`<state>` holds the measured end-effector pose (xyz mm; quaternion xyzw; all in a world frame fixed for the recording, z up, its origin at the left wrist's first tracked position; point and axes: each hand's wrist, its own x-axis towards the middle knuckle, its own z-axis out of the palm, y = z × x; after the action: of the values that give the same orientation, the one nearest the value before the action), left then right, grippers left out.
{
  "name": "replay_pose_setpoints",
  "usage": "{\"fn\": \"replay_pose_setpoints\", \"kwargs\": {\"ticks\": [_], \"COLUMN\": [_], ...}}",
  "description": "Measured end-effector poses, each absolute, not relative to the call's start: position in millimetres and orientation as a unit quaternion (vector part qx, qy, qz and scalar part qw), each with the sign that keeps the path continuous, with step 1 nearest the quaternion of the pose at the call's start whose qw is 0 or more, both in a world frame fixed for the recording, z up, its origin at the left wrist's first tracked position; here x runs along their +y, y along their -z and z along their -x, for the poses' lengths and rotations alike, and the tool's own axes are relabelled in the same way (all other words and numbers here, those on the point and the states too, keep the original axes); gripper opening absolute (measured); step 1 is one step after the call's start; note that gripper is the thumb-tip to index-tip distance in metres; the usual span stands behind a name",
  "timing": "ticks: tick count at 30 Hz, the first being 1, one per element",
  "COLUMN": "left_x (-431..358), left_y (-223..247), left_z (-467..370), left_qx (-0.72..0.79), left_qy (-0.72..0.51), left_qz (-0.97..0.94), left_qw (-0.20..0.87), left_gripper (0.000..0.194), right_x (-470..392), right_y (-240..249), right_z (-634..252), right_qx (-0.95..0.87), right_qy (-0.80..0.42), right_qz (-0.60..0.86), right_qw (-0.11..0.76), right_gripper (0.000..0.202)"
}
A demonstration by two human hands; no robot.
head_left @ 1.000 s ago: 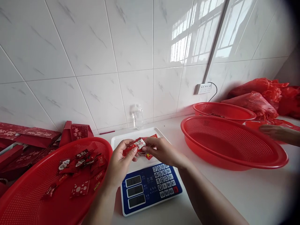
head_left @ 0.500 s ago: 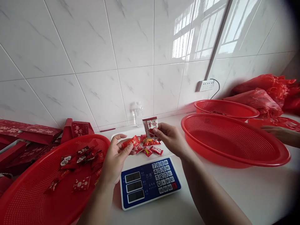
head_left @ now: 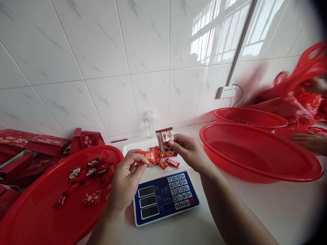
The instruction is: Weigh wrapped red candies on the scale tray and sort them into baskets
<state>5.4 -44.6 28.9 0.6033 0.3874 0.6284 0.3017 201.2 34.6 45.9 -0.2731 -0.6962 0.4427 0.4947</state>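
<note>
Between the fingertips of my left hand (head_left: 129,175) is a small red wrapped candy (head_left: 150,157). My right hand (head_left: 187,149) pinches a larger white-and-dark-red snack packet (head_left: 163,139) by its right side, holding it upright. Both are above the white pan (head_left: 136,174) of a digital scale. On that pan lie several wrapped sweets, among them a red-and-white candy (head_left: 172,162) and a red one with yellow lettering (head_left: 162,164); others are partly hidden behind my hands. Nearer me is the scale's blue keypad panel (head_left: 166,200), with three dark displays.
A red basket (head_left: 38,207) at left holds several wrapped sweets. Red boxes (head_left: 46,142) lie behind it. Two more red baskets, the front one (head_left: 258,173) larger, stand at right. A plastic bottle (head_left: 152,124) stands by the wall. Another person's hands (head_left: 310,142) handle red bags (head_left: 288,105).
My left fingers have turned the red candy so its printed face shows more level. The packet stays in my right hand. At right, the other person has lifted a red bag.
</note>
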Motion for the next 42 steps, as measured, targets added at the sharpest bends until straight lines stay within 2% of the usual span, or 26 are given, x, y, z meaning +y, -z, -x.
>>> {"fn": "replay_pose_setpoints", "kwargs": {"ticks": [6, 12, 17, 20, 22, 24, 30, 36, 39, 42], "left_x": [-32, -17, -17, -25, -29, -29, -23, -29, -31, -38], "left_y": [-23, -4, -7, -16, -20, -20, -17, -23, -26, -23], "left_z": [-1, 1, 1, -2, -5, -8, -2, -2, -5, -8], "left_qx": [0.521, 0.557, 0.573, 0.510, 0.452, 0.429, 0.478, 0.475, 0.479, 0.502], "left_qy": [-0.491, -0.408, -0.445, -0.478, -0.505, -0.538, -0.656, -0.655, -0.651, -0.620], "left_qz": [-0.662, -0.693, -0.663, -0.656, -0.637, -0.609, -0.518, -0.532, -0.542, -0.571], "left_qw": [0.223, 0.208, 0.186, 0.286, 0.367, 0.396, 0.270, 0.250, 0.228, 0.195], "left_gripper": [0.015, 0.024, 0.024, 0.036, 0.037, 0.035, 0.038, 0.033, 0.030, 0.024], "right_x": [36, 38, 40, 37, 34, 32, 50, 70, 65, 55], "right_y": [-46, -44, -43, -39, -37, -34, -25, -12, -19, -27], "right_z": [-201, -202, -202, -199, -196, -193, -193, -191, -198, -209], "right_qx": [-0.692, -0.701, -0.707, -0.734, -0.759, -0.779, -0.770, -0.762, -0.755, -0.762], "right_qy": [-0.437, -0.406, -0.386, -0.401, -0.427, -0.428, -0.303, -0.261, -0.237, -0.217], "right_qz": [0.289, 0.311, 0.326, 0.308, 0.281, 0.273, 0.407, 0.455, 0.460, 0.435], "right_qw": [0.495, 0.497, 0.495, 0.452, 0.403, 0.367, 0.387, 0.379, 0.403, 0.427], "right_gripper": [0.036, 0.033, 0.031, 0.030, 0.029, 0.027, 0.019, 0.026, 0.036, 0.037]}}
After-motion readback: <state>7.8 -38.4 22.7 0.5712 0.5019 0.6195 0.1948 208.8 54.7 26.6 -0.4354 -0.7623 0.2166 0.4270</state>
